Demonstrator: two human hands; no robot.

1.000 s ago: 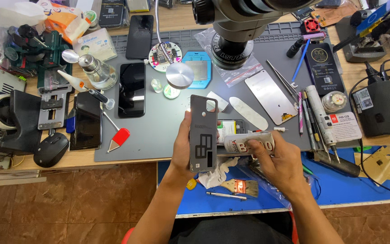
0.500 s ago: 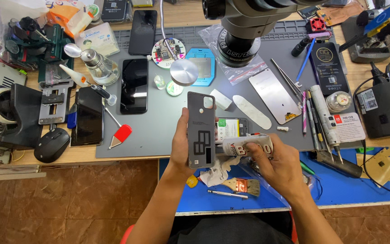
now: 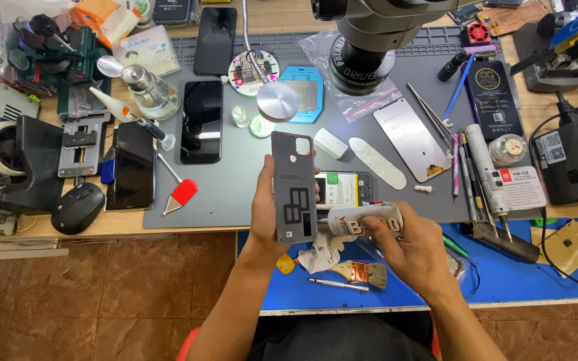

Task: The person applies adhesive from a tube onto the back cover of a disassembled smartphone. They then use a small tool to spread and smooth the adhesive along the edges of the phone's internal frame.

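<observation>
My left hand [image 3: 263, 207] holds a grey phone back cover [image 3: 294, 186] upright, its inner side toward me, with dark adhesive strips near its lower part. My right hand [image 3: 415, 246] grips a white glue tube [image 3: 362, 220], its tip against the cover's lower right edge. Behind the cover an opened phone with a battery [image 3: 342, 188] lies on the grey work mat [image 3: 235, 194].
A microscope head [image 3: 369, 40] hangs over the mat. Black phones [image 3: 201, 122], a silver panel [image 3: 412, 139], tweezers and pens [image 3: 466, 167] lie around. A brush [image 3: 360, 273] and crumpled tissue [image 3: 321, 251] rest on the blue mat. A mouse [image 3: 78, 207] sits at the left.
Both hands have stayed nearly in place. The view has shifted slightly, and the tube tip remains at the cover's lower edge.
</observation>
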